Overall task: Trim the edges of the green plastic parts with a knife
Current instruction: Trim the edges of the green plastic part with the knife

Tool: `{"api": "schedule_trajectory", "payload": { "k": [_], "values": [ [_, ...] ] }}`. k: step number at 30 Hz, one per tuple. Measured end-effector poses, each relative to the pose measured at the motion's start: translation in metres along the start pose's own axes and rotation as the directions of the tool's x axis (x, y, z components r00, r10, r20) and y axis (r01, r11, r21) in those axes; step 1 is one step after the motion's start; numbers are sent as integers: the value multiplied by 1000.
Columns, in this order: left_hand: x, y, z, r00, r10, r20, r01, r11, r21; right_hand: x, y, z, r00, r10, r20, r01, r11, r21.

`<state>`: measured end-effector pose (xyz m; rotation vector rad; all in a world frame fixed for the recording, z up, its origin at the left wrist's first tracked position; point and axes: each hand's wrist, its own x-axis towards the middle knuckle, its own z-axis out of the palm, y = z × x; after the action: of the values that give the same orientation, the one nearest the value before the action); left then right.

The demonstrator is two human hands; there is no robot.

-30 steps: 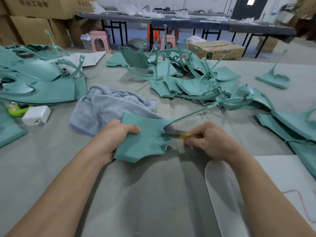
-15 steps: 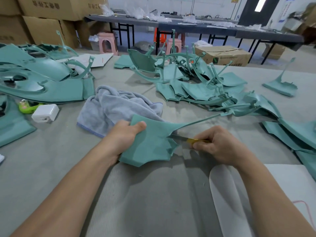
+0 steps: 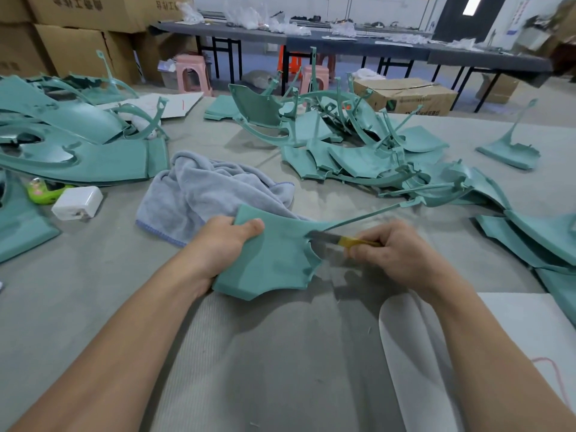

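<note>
My left hand (image 3: pixel 223 244) grips the left edge of a green plastic part (image 3: pixel 274 260), thumb on top, holding it tilted just above the grey table (image 3: pixel 93 291). A long thin stem runs from the part up to the right. My right hand (image 3: pixel 396 254) holds a yellow-handled knife (image 3: pixel 339 240). Its blade lies against the notched right edge of the part, near the foot of the stem.
A grey towel (image 3: pixel 212 191) lies behind the part. More green parts are piled at the back centre (image 3: pixel 352 151), on the left (image 3: pixel 78 157) and on the right (image 3: pixel 536 238). A white charger (image 3: pixel 78 202) sits at left. A white sheet (image 3: pixel 523 332) lies under my right forearm.
The view has tilted slightly. The knife blade has slid a little along the part's right edge; both hands keep their grips.
</note>
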<state>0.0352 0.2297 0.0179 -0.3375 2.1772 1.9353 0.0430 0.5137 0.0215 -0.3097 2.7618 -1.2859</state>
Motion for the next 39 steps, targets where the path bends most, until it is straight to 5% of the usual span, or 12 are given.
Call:
{"api": "schedule_trajectory", "payload": {
  "k": [2, 5, 9, 13, 17, 20, 23, 28, 31, 36, 39],
  "values": [
    [-1, 1, 0, 1000, -1, 0, 1, 1000, 0, -1, -1, 1, 994, 50, 97, -52, 998, 20],
    [-1, 1, -1, 1000, 8, -3, -8, 1000, 16, 1, 1, 1, 996, 86, -23, -87, 996, -35],
    [0, 1, -2, 1000, 12, -2, -12, 1000, 23, -6, -4, 1, 989, 127, 75, -130, 991, 28],
    [2, -1, -3, 1000, 5, -16, -5, 1000, 31, -5, -4, 3, 981, 148, -130, -161, 981, -104],
    [-1, 1, -2, 1000, -14, 3, 14, 1000, -12, -17, -6, 0, 988, 135, 71, -145, 976, 164],
    [-1, 2, -2, 1000, -17, 4, 17, 1000, -19, -18, -9, 2, 972, 157, 177, -163, 986, 20],
    [-1, 2, -1, 1000, -8, -13, 7, 1000, -23, -16, -8, 1, 982, 186, 35, -179, 973, -143],
    [-2, 2, -1, 999, 1, -35, -1, 1000, -9, -25, -13, 2, 963, 152, 222, -172, 982, 76],
    [-2, 3, -2, 1000, -9, -26, 9, 1000, -15, -19, -10, 2, 985, 168, 26, -164, 981, -104],
    [-7, 6, 0, 999, -43, 6, 43, 993, -112, -23, -14, 5, 963, 159, 219, -173, 984, 46],
    [-10, 10, 2, 996, -88, -6, 84, 960, -267, -20, -13, 3, 988, 152, 39, -151, 988, -22]
  ]
}}
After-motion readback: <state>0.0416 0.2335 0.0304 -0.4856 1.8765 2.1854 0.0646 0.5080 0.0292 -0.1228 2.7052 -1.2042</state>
